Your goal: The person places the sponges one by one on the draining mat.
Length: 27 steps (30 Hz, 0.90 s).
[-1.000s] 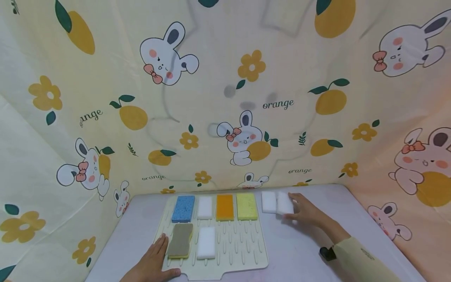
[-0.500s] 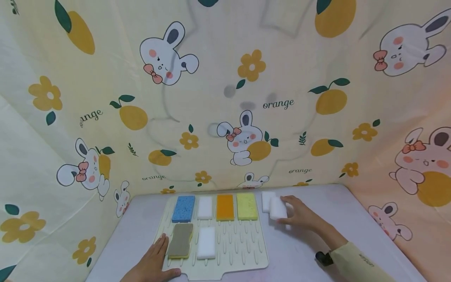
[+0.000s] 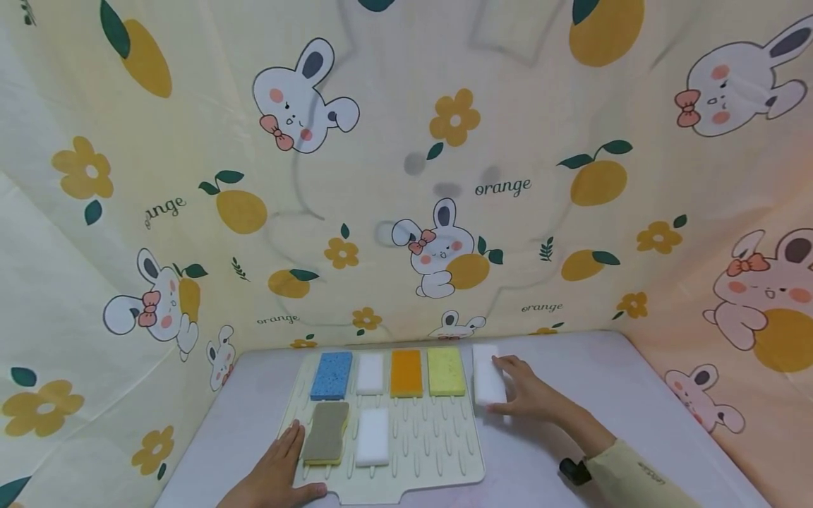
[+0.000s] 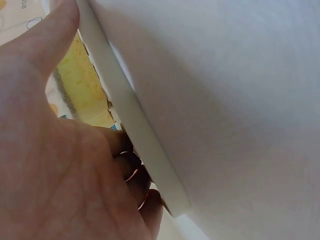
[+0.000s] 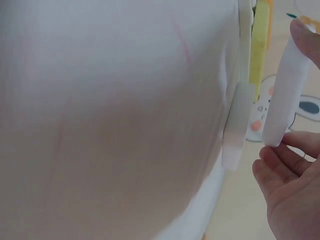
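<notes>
My right hand (image 3: 530,391) pinches a white sponge (image 5: 287,95) between thumb and fingertips, to the right of the draining mat. In the right wrist view the sponge is raised, with a second white sponge (image 5: 237,127) lower down on the table beside the mat. From the head view the held one largely hides that second sponge. My left hand (image 3: 273,466) rests along the left edge of the cream ridged mat (image 3: 438,437), fingers extended and thumb at its near corner. The left wrist view shows the thumb and fingertips against the mat's rim.
Across the mat's back row lie a blue sponge (image 3: 331,376), a white sponge (image 3: 370,374), an orange sponge (image 3: 406,374) and a yellow sponge (image 3: 446,372). In front are a grey-topped sponge (image 3: 326,432) and another white one. A patterned curtain (image 3: 381,176) closes off the back.
My right hand has moved left and slightly nearer with the white sponge, bringing it over the other white sponge beside the mat. The left hand has stayed in place.
</notes>
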{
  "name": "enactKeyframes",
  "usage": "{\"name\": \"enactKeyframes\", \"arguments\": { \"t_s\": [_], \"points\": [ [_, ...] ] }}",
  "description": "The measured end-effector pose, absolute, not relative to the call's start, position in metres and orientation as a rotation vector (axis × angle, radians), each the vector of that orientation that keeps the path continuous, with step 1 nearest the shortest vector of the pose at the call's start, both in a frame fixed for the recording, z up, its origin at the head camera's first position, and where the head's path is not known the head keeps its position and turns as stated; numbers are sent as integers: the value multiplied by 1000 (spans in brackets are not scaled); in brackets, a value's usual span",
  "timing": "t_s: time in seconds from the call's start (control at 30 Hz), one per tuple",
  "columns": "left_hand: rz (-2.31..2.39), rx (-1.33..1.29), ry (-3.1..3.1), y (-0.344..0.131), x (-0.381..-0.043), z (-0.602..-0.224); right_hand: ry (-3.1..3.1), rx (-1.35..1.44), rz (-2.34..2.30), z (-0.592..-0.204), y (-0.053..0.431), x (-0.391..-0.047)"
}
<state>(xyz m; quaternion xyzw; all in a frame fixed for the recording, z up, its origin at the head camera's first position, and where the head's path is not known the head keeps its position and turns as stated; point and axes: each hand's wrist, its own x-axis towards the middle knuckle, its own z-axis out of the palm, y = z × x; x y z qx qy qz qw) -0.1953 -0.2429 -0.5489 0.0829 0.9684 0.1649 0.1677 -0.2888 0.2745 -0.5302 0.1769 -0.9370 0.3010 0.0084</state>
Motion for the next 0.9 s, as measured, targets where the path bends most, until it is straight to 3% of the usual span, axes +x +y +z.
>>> {"name": "enactKeyframes", "arguments": {
  "t_s": [0.9],
  "points": [
    [460, 255, 2768, -247, -199, -558, -2917, 712, 942, -536, 221, -272]
  ]
}}
